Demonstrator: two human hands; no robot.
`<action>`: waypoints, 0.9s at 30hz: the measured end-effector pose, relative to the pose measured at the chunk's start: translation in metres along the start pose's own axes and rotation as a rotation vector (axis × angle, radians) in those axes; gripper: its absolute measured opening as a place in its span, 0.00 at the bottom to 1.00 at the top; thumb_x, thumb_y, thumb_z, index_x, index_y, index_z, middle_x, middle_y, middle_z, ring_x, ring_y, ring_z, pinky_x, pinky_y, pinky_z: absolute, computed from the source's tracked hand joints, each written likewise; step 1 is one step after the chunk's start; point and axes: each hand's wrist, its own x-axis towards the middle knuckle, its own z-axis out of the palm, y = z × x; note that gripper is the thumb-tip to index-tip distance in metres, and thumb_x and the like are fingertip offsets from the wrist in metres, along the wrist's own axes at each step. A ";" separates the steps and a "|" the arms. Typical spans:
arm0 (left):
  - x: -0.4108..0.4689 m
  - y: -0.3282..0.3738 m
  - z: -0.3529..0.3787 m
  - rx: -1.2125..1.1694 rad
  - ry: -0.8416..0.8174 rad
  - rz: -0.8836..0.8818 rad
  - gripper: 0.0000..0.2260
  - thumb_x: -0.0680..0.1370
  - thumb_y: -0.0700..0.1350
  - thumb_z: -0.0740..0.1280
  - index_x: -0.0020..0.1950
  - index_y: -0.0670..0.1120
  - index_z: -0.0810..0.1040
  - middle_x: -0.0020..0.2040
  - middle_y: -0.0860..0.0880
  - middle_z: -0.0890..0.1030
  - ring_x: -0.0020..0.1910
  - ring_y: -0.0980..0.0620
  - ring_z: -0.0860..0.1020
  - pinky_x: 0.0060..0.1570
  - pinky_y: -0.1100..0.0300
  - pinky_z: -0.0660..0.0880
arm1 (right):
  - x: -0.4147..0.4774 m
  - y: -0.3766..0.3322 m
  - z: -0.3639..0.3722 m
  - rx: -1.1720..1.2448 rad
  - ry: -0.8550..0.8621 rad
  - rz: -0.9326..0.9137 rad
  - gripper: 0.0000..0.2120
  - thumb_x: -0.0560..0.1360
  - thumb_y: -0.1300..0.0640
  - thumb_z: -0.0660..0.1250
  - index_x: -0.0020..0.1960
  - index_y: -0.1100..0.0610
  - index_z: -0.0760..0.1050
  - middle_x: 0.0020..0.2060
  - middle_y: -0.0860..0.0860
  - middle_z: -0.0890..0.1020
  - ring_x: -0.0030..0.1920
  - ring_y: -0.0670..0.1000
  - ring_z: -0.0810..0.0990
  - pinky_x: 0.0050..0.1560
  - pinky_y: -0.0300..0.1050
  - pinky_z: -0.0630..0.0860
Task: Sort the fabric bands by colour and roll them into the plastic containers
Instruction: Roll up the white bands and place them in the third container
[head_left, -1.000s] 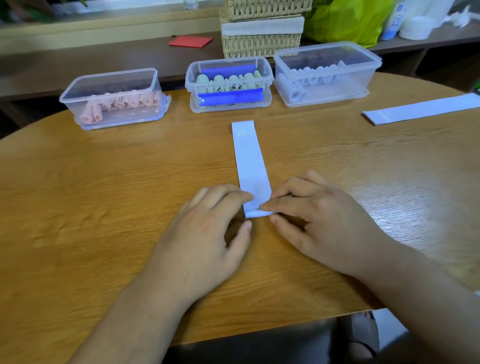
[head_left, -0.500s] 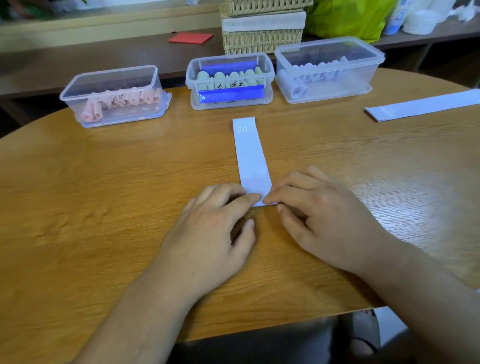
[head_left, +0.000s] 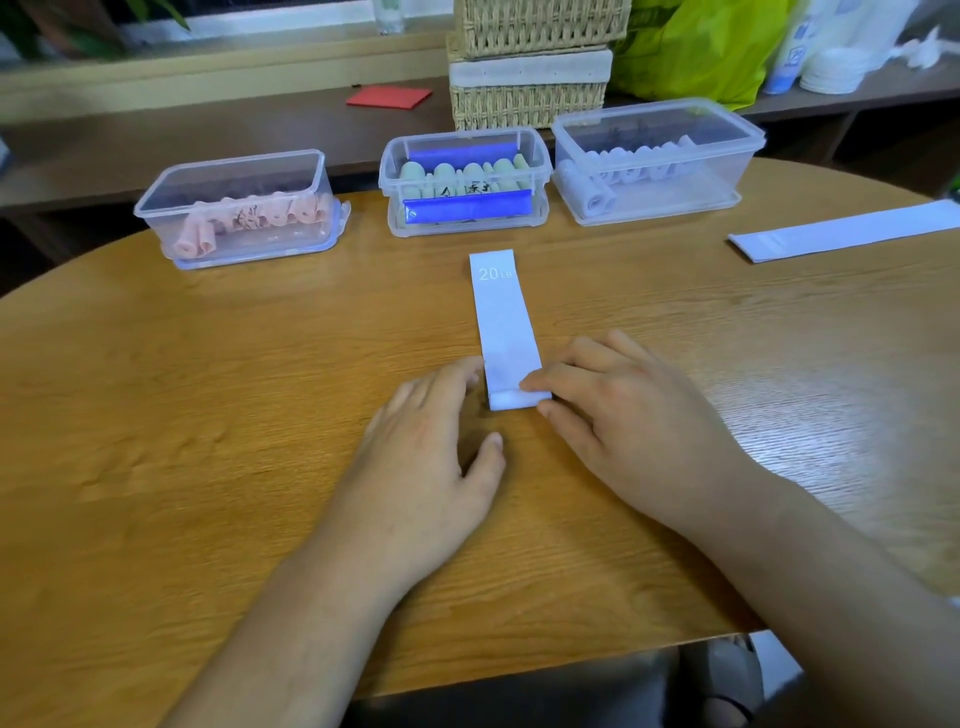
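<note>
A pale lavender band (head_left: 501, 312) marked "20 LB" lies lengthwise on the table, its near end turned over into a small roll. My right hand (head_left: 623, 426) pinches that roll between forefinger and thumb. My left hand (head_left: 426, 457) lies beside it, fingertips touching the band's left edge, thumb apart on the wood. Three clear containers stand at the back: the left one (head_left: 260, 244) holds pink rolls, the middle one (head_left: 387, 171) green and blue rolls, and the right one (head_left: 717, 171) lavender rolls.
A second flat lavender band (head_left: 841, 236) lies at the right edge of the round wooden table (head_left: 208, 415). Behind the containers run a low shelf, wicker baskets (head_left: 530, 98), a green bag (head_left: 696, 47) and a red card (head_left: 389, 97).
The near end of the band has been turned over into a small roll a little farther up the strip. My left fingers have slid off the top to its left edge.
</note>
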 end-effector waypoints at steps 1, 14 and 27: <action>0.000 0.000 0.000 -0.004 -0.005 0.002 0.26 0.81 0.52 0.68 0.78 0.61 0.64 0.68 0.67 0.72 0.70 0.62 0.68 0.71 0.58 0.67 | -0.002 -0.001 -0.001 0.003 0.001 -0.004 0.12 0.84 0.48 0.63 0.64 0.44 0.81 0.56 0.40 0.80 0.56 0.49 0.76 0.55 0.56 0.77; -0.003 0.001 -0.005 0.032 -0.049 0.047 0.26 0.80 0.52 0.67 0.77 0.64 0.65 0.64 0.68 0.74 0.70 0.66 0.68 0.70 0.62 0.62 | -0.022 -0.003 -0.006 0.079 -0.036 -0.002 0.14 0.85 0.47 0.60 0.65 0.43 0.81 0.54 0.38 0.77 0.54 0.46 0.74 0.54 0.51 0.76; -0.002 0.000 -0.003 0.035 -0.020 0.101 0.14 0.79 0.52 0.65 0.64 0.59 0.78 0.60 0.65 0.79 0.64 0.59 0.74 0.65 0.50 0.72 | -0.017 -0.007 -0.006 0.074 0.042 0.060 0.14 0.85 0.47 0.59 0.65 0.45 0.80 0.55 0.41 0.76 0.53 0.49 0.74 0.51 0.54 0.77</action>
